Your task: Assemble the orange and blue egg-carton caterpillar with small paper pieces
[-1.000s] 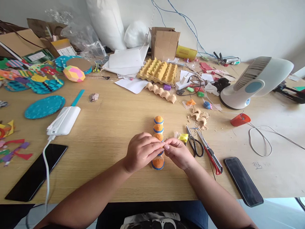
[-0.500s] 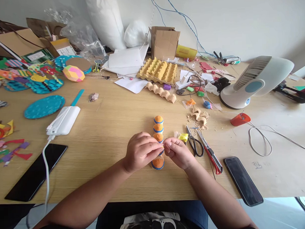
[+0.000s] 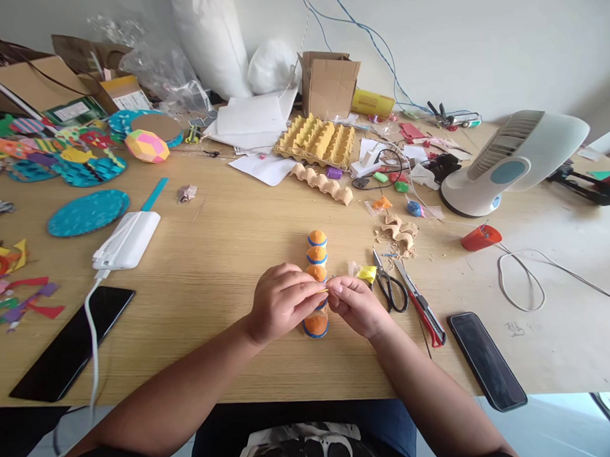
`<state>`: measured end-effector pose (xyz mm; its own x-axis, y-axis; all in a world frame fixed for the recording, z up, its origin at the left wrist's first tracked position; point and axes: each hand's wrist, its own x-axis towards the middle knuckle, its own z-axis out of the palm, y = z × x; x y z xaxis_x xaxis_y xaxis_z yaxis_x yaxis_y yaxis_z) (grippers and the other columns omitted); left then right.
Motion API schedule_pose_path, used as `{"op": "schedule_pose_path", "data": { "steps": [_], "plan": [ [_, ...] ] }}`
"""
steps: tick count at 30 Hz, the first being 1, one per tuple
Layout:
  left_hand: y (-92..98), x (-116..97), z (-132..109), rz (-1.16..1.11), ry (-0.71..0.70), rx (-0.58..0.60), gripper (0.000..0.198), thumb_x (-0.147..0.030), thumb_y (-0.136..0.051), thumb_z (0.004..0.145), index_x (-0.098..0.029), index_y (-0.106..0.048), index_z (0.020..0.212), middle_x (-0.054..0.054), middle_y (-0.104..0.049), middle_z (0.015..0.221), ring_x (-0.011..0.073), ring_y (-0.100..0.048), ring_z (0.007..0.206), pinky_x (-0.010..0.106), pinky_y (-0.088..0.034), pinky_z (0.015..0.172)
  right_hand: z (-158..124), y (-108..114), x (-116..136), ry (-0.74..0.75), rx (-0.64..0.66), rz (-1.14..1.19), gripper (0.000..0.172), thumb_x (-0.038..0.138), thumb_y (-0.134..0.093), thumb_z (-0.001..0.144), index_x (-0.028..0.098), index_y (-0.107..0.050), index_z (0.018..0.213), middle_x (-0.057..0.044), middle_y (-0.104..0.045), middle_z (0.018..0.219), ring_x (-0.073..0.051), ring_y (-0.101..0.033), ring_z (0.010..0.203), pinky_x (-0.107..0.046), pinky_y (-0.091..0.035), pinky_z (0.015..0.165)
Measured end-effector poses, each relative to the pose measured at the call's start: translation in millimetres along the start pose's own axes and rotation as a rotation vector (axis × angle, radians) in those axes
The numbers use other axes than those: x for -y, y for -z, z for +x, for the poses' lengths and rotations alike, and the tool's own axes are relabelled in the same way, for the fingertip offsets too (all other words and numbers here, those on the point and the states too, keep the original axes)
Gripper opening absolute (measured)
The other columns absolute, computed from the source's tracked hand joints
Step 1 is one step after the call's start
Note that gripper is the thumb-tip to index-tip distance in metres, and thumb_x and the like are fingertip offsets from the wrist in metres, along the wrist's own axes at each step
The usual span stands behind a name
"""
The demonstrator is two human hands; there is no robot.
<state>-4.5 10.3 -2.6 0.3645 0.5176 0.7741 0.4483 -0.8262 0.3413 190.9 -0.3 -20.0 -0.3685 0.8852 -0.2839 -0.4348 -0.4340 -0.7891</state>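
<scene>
A row of orange egg-carton domes with blue rims point(image 3: 316, 255) lies on the wooden table point(image 3: 226, 258), running away from me. My left hand point(image 3: 281, 301) and my right hand point(image 3: 355, 305) meet over the near part of that row, fingertips pinched together on a tiny yellow bit that I cannot make out clearly. The nearest dome point(image 3: 316, 325) shows below my fingers. A lump of yellow clay point(image 3: 367, 273) lies just right of my right hand, beside black scissors point(image 3: 388, 287) and a red utility knife point(image 3: 422, 306).
A black phone point(image 3: 486, 360) lies at the near right, another phone point(image 3: 71, 343) and a white power bank point(image 3: 128, 240) at the left. A white fan point(image 3: 513, 161), a yellow egg tray point(image 3: 316, 141), carton scraps point(image 3: 399, 233), a red cup point(image 3: 479, 238) and paper crafts point(image 3: 87, 213) lie around.
My fingers shift only slightly at the pinch; the hands and the dome row stay in place.
</scene>
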Motion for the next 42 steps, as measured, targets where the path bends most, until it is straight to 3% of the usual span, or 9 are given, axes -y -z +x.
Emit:
{"op": "schedule_pose_path", "data": {
  "steps": [4,9,15,27,42],
  "plan": [
    [-1.6,0.4,-0.9,0.031,-0.009,0.014,0.028,-0.015,-0.079,0.083,-0.023,-0.071,0.108,0.0,-0.077,0.091,0.0166,-0.062,0.083,0.031,-0.051,0.075,0.6,0.9,-1.9,0.021,-0.014,-0.016,0.03,0.041,-0.092,0.066,0.019,-0.077,0.081,0.001,-0.062,0.067,-0.007,-0.043,0.058,-0.022,-0.029,0.055],
    [-3.0,1.1,-2.0,0.034,-0.005,0.029,0.027,-0.018,-0.079,0.083,-0.022,-0.071,0.109,0.001,-0.076,0.092,0.0172,-0.062,0.084,0.032,-0.051,0.075,0.4,-0.8,0.0,0.047,-0.034,-0.017,0.027,0.038,-0.091,0.068,0.018,-0.074,0.076,0.003,-0.059,0.062,-0.006,-0.038,0.054,-0.022,-0.025,0.053],
    [-4.5,3.6,-1.9,-0.119,0.069,0.061,0.024,-0.021,-0.07,0.091,-0.023,-0.07,0.114,0.002,-0.075,0.097,0.0166,-0.062,0.087,0.032,-0.053,0.079,-0.6,0.5,6.2,0.056,-0.039,-0.038,0.029,0.039,-0.09,0.068,0.018,-0.071,0.075,0.004,-0.054,0.059,-0.007,-0.036,0.053,-0.023,-0.023,0.053],
    [-4.4,3.9,0.8,-0.264,0.13,0.085,0.015,-0.023,-0.067,0.094,-0.023,-0.071,0.109,0.001,-0.075,0.092,0.0149,-0.064,0.084,0.031,-0.052,0.078,-1.6,4.4,9.1,0.029,0.009,-0.004,0.026,0.035,-0.088,0.07,0.017,-0.069,0.074,0.004,-0.052,0.058,-0.007,-0.039,0.055,-0.024,-0.023,0.054],
    [-7.2,5.0,-4.3,-0.085,0.055,0.103,0.023,-0.023,-0.075,0.088,-0.024,-0.071,0.11,0.002,-0.076,0.094,0.0159,-0.062,0.085,0.031,-0.052,0.078,-0.8,1.3,3.7,-0.06,0.038,0.099,0.027,0.034,-0.091,0.068,0.016,-0.072,0.076,0.004,-0.054,0.057,-0.006,-0.041,0.053,-0.02,-0.026,0.05]
  ]
}}
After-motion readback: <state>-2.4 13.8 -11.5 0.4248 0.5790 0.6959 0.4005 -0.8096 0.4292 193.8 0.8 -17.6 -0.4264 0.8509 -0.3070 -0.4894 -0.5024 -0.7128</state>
